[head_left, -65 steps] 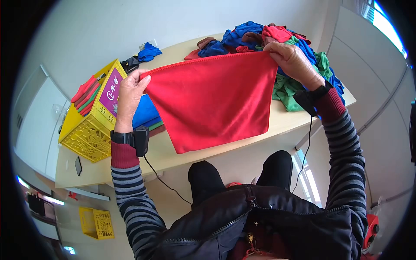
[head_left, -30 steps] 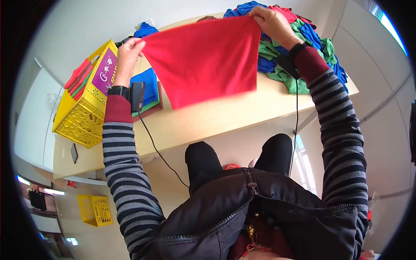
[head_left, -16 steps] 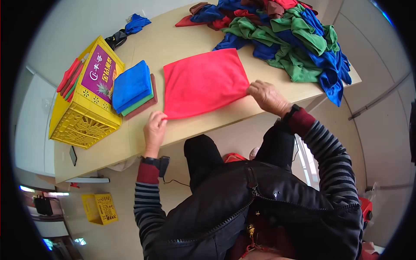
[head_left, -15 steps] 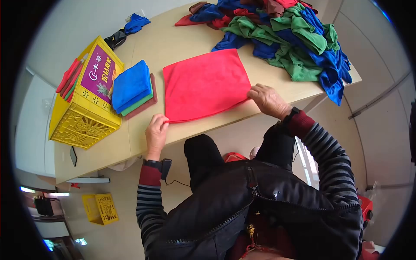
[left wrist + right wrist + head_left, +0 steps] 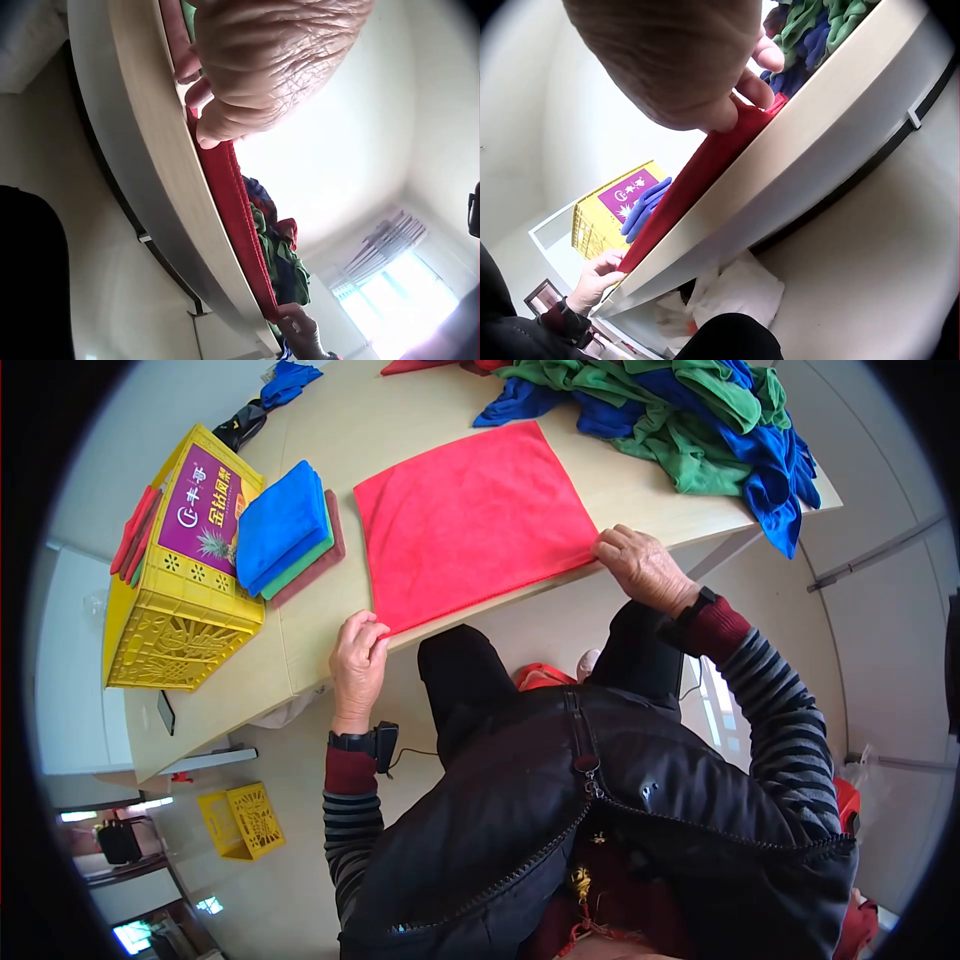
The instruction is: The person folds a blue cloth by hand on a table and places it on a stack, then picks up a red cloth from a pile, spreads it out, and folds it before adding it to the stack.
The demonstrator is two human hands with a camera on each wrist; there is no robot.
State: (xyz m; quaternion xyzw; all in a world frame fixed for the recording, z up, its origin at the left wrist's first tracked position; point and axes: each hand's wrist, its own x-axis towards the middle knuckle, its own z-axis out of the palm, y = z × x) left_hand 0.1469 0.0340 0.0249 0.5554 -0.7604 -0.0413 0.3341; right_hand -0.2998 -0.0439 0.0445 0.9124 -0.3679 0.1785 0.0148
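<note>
A red cloth (image 5: 475, 525) lies flat on the table, its near edge along the table's front edge. The left hand (image 5: 358, 665) pinches its near left corner between thumb and fingers. At the near right corner, the right hand (image 5: 648, 572) pinches the cloth the same way. In the left wrist view the cloth (image 5: 236, 210) stretches as a narrow band from the left hand (image 5: 270, 67) to the right hand (image 5: 301, 334). The right wrist view has the cloth (image 5: 697, 176) between the right hand (image 5: 682, 60) and the left hand (image 5: 592, 283).
Left of the cloth, folded blue, green and brown cloths (image 5: 282, 525) lean against a yellow crate (image 5: 185, 615) holding more cloths. A heap of green and blue cloths (image 5: 690, 430) covers the back right. A phone (image 5: 166, 712) lies at the left. Another yellow crate (image 5: 243, 820) stands on the floor.
The red cloth, held up between both hands earlier, has come down onto the table. Its near edge has since been drawn toward the person, with both hands still at its corners.
</note>
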